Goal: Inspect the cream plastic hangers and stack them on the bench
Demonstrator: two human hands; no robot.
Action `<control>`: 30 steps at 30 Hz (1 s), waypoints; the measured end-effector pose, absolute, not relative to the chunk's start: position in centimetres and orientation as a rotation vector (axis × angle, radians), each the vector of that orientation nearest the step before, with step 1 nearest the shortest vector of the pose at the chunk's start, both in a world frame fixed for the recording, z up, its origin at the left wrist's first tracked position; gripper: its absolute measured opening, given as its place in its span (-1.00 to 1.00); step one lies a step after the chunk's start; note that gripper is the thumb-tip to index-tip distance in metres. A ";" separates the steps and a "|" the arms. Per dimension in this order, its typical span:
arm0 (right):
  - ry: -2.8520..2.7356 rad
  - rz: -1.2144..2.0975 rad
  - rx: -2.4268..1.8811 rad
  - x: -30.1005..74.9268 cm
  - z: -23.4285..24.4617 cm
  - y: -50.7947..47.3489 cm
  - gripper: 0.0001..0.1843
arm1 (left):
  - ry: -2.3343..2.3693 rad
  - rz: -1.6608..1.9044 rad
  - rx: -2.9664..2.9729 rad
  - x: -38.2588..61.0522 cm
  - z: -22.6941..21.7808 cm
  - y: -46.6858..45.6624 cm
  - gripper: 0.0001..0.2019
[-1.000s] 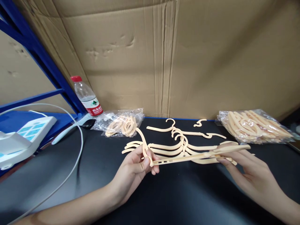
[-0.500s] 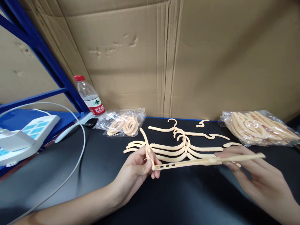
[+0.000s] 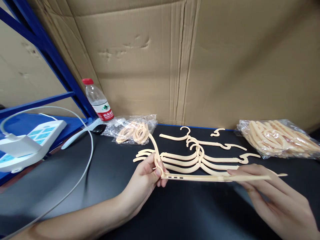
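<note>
A cream plastic clothes hanger (image 3: 197,178) is held edge-on, low over the black table. My left hand (image 3: 143,178) pinches it at its left end, where a curved piece rises above the fingers. From there a long slotted arm runs right to my right hand (image 3: 275,196), whose thumb and fingers close around its far part. Just behind lie several matching hangers (image 3: 181,163), overlapped in a stack with their hooks bunched in the middle. One more hanger piece (image 3: 172,137) and a small loose S-shaped piece (image 3: 218,132) rest farther back.
A clear bag of cream parts (image 3: 136,131) lies back left beside a red-capped water bottle (image 3: 101,105). Another full bag (image 3: 280,138) is at the back right. On the left are a white power strip (image 3: 47,133) and a looping cable (image 3: 91,146). Cardboard (image 3: 140,66) stands behind.
The hanger's right end has come down with my right hand, so its long arm is now nearly level. My left hand keeps its hold. The whole view has shifted slightly.
</note>
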State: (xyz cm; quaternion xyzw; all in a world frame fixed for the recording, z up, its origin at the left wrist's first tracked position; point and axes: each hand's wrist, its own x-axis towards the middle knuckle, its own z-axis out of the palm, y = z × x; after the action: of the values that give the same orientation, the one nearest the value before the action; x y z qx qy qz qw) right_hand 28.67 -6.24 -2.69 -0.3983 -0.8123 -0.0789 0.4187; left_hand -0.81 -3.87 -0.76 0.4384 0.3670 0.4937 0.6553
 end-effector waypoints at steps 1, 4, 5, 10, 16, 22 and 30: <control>-2.028 -0.209 -1.001 28.5 -2.6 -6.4 -0.66 | 0.838 1.136 0.994 -0.8 -0.8 -3.9 -0.76; -1.990 -0.234 -1.034 28.1 -2.5 -6.7 -0.66 | 0.832 1.181 0.992 -0.7 -0.8 -3.9 -0.75; -1.980 -0.247 -1.050 28.1 -2.5 -6.8 -0.67 | 0.830 1.193 0.990 -0.6 -0.9 -3.9 -0.76; -1.974 -0.321 -1.112 28.1 -2.6 -7.2 -0.70 | 0.863 1.296 0.951 -0.4 -1.1 -3.9 -0.79; -1.974 -0.149 -1.143 28.1 -2.6 -6.8 -0.67 | 0.856 1.315 0.839 -0.4 -1.1 -4.0 -0.80; -1.981 -0.043 -1.106 29.1 -2.4 -5.4 -0.68 | 0.849 1.003 1.018 -0.1 -1.7 -5.5 -0.88; -2.235 0.135 -1.114 29.0 -3.4 -4.6 -0.77 | 0.628 0.574 2.465 -0.4 0.1 -6.9 -0.66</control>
State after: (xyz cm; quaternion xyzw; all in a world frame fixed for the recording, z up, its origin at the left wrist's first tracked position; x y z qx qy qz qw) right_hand 29.00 -4.63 -3.36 -0.4228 -0.8481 0.0512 0.3150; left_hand -0.40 -6.91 0.11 0.9118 0.2321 0.2123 0.2640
